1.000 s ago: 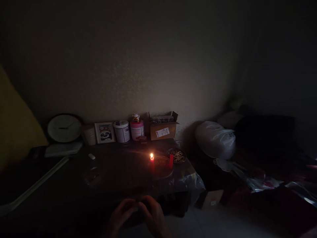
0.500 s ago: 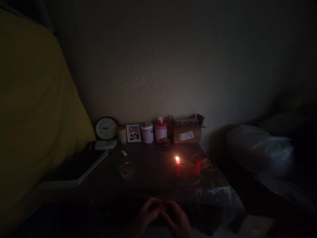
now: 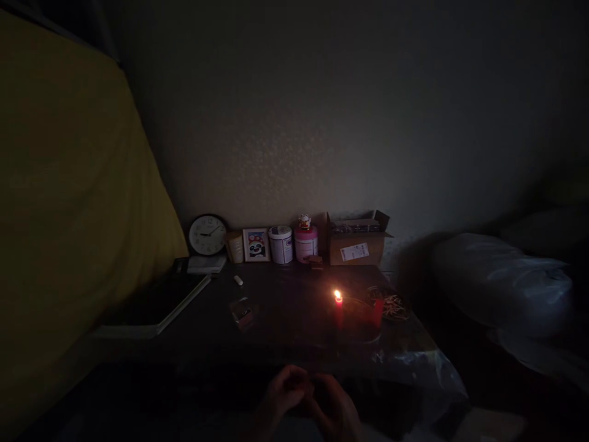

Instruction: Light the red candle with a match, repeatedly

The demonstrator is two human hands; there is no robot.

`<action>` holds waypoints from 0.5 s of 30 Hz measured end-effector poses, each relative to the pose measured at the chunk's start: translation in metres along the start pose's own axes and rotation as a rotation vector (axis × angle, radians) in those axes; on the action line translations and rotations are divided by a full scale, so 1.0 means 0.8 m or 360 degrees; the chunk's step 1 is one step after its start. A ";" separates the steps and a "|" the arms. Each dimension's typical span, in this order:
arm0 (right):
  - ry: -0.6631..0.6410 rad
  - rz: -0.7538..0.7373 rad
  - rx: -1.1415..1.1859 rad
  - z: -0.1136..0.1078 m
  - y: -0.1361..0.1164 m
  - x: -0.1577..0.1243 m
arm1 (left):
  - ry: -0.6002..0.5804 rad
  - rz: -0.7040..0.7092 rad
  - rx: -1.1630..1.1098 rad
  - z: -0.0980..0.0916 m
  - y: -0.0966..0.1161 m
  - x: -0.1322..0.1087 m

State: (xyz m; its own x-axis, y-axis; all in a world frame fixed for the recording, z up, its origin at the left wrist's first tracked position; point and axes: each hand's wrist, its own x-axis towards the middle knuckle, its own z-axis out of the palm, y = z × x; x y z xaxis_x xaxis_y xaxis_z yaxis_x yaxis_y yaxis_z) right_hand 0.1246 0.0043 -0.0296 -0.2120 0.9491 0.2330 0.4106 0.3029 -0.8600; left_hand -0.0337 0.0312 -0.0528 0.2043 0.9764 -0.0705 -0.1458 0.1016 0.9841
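In dim light my left hand [image 3: 286,388] and my right hand [image 3: 337,405] meet in front of the table's near edge, fingers curled and fingertips together. Whatever lies between them, if anything, is too dark to make out. Beyond them a lit red candle [image 3: 339,313] stands upright on the table, at the left side of a round tray or plate [image 3: 363,339]. A second red candle [image 3: 378,312], unlit, is at its right side. Next to that, a dish holds a heap of matchsticks [image 3: 393,306].
A small clear packet [image 3: 242,314] and a white stub [image 3: 238,280] lie left of the candles. Along the wall stand a clock [image 3: 208,234], a framed panda picture [image 3: 256,245], two tins [image 3: 281,245] and an open cardboard box [image 3: 356,248]. A dark book [image 3: 161,304] lies far left.
The view has shifted slightly, so everything on the table sits a little further right. My hands stay together at the table's edge with their fingers still curled.
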 end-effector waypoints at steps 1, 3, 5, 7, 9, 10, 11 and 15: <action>-0.0004 -0.0004 0.0006 0.000 0.001 0.000 | 0.0006 -0.0008 0.0000 0.001 0.004 -0.002; 0.0006 -0.0022 0.0011 0.000 0.001 0.000 | -0.0006 -0.0020 -0.0001 0.002 0.012 -0.006; 0.0003 -0.0049 0.0010 -0.001 0.001 0.000 | -0.0024 -0.0024 -0.0006 0.003 0.017 -0.009; -0.0006 -0.0065 0.0001 -0.001 0.001 -0.001 | -0.0034 -0.0020 -0.0024 0.004 0.020 -0.011; -0.0024 -0.0062 -0.0007 -0.001 0.000 -0.002 | -0.0044 -0.0017 -0.0054 0.004 0.019 -0.012; -0.0033 -0.0057 -0.0009 -0.001 0.000 -0.002 | -0.0048 -0.0016 -0.0060 0.004 0.018 -0.012; -0.0040 -0.0052 -0.0009 -0.001 0.000 -0.002 | -0.0049 -0.0014 -0.0063 0.004 0.017 -0.012; -0.0045 -0.0040 -0.0021 -0.002 -0.002 -0.001 | -0.0007 -0.0041 -0.0039 0.005 0.016 -0.011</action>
State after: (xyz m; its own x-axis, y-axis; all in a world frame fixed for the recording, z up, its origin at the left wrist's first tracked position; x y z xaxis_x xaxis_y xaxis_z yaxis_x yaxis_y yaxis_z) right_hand 0.1256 0.0032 -0.0276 -0.2471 0.9384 0.2417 0.4165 0.3281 -0.8479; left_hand -0.0338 0.0232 -0.0388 0.2123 0.9725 -0.0953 -0.1638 0.1316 0.9777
